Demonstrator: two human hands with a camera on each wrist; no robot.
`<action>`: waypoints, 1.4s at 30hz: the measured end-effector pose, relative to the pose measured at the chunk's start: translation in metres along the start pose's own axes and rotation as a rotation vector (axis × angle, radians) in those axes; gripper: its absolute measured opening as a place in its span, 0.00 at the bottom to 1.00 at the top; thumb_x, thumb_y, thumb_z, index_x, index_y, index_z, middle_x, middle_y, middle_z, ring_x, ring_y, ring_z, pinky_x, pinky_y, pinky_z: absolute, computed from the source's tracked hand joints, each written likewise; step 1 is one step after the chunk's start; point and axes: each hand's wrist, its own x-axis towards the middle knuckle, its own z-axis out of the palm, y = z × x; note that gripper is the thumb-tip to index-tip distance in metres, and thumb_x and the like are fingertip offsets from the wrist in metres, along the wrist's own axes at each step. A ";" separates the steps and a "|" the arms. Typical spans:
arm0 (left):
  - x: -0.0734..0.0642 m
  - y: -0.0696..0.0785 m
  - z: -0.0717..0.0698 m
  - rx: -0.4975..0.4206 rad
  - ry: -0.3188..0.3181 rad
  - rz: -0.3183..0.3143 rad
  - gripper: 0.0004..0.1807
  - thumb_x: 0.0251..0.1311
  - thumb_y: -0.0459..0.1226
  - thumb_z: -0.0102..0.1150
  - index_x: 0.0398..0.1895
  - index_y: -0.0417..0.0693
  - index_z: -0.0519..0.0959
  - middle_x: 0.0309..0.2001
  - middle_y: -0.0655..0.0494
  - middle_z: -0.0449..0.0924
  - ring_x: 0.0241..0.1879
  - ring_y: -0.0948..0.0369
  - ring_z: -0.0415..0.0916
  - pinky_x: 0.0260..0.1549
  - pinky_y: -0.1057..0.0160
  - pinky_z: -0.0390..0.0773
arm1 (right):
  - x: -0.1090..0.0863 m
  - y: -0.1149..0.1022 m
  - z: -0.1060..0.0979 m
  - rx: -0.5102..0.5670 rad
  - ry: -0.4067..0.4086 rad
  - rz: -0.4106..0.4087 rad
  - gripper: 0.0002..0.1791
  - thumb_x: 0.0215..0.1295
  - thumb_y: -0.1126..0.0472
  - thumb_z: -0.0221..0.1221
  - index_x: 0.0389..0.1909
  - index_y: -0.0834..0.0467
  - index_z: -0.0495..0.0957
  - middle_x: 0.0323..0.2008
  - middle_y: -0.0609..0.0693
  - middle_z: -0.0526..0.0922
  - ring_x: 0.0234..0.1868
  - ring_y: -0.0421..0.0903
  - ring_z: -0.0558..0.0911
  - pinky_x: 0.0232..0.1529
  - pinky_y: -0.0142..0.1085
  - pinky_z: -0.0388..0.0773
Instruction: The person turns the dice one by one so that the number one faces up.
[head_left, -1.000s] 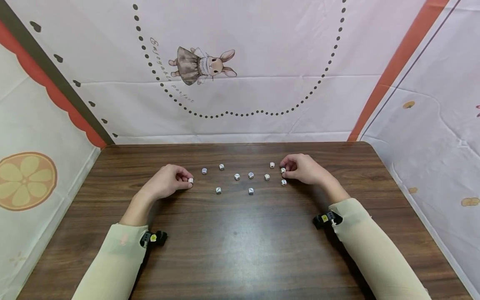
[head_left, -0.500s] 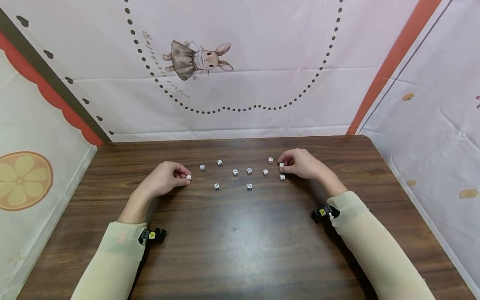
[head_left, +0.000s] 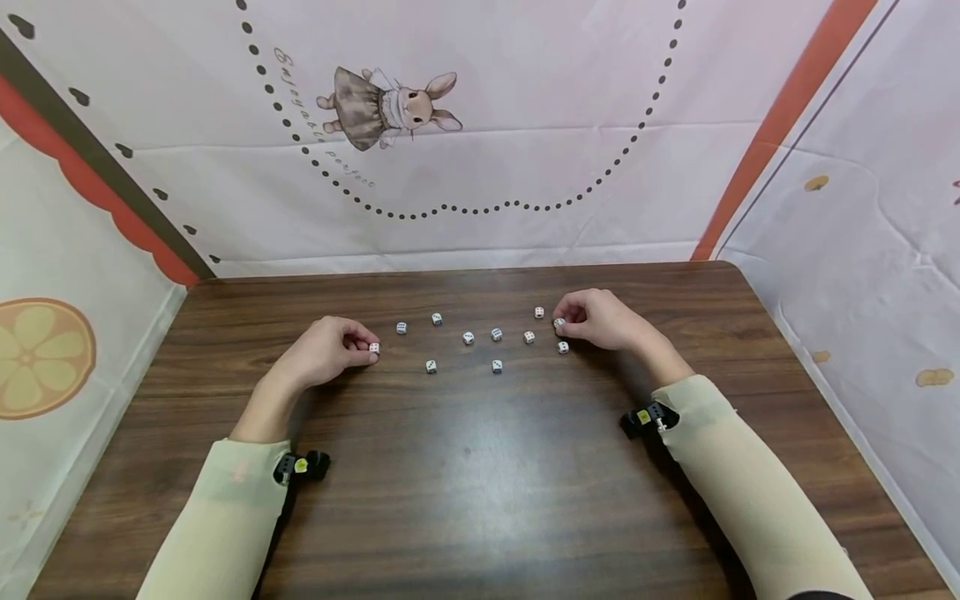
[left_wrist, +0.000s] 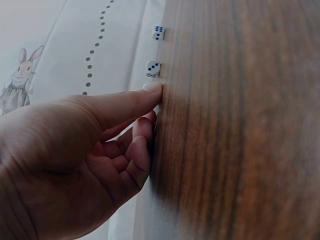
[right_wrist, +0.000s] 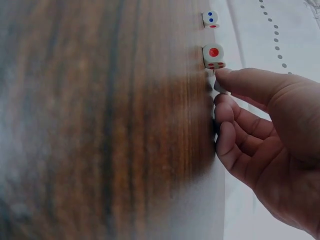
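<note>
My left hand (head_left: 324,353) is at the left end of a loose group of white dice, resting low at the tabletop. Between thumb and fingers it pinches a die (head_left: 374,348); in the left wrist view the thumb hides most of it. At the group's right end, my right hand (head_left: 606,319) pinches another die (head_left: 558,323), of which only a sliver shows past the thumb in the right wrist view. Just in front of that hand lies a die (right_wrist: 214,56) with a red single pip. Beyond the left thumb, a die (left_wrist: 153,69) shows blue pips.
Several more dice lie spread between the hands, among them one near the middle (head_left: 468,338), one closer to me (head_left: 497,367) and one at the back right (head_left: 539,312). The brown wooden table (head_left: 472,492) ends at a printed cloth (head_left: 525,142) behind.
The head view has shifted, so the table and dice sit slightly higher and further left. Both hands keep pinching their dice in nearly the same places on the table.
</note>
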 end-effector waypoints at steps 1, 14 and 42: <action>0.000 0.000 0.000 0.000 0.000 -0.001 0.08 0.65 0.36 0.75 0.44 0.44 0.89 0.35 0.54 0.84 0.36 0.57 0.77 0.38 0.58 0.76 | 0.000 0.000 0.000 0.003 0.002 -0.001 0.05 0.68 0.63 0.71 0.43 0.58 0.86 0.30 0.44 0.84 0.33 0.45 0.79 0.39 0.41 0.75; 0.000 0.001 -0.001 0.001 0.000 -0.008 0.09 0.65 0.37 0.75 0.45 0.44 0.89 0.36 0.55 0.84 0.37 0.57 0.77 0.40 0.58 0.76 | -0.002 -0.002 -0.002 0.045 0.002 0.017 0.05 0.69 0.64 0.70 0.43 0.59 0.86 0.31 0.46 0.82 0.33 0.45 0.78 0.39 0.39 0.74; 0.000 -0.002 -0.002 -0.016 -0.009 -0.009 0.08 0.66 0.36 0.74 0.44 0.44 0.89 0.36 0.54 0.84 0.36 0.57 0.77 0.39 0.58 0.76 | 0.003 -0.007 0.001 -0.033 -0.045 0.029 0.10 0.67 0.62 0.72 0.46 0.58 0.87 0.30 0.44 0.84 0.34 0.45 0.80 0.41 0.42 0.75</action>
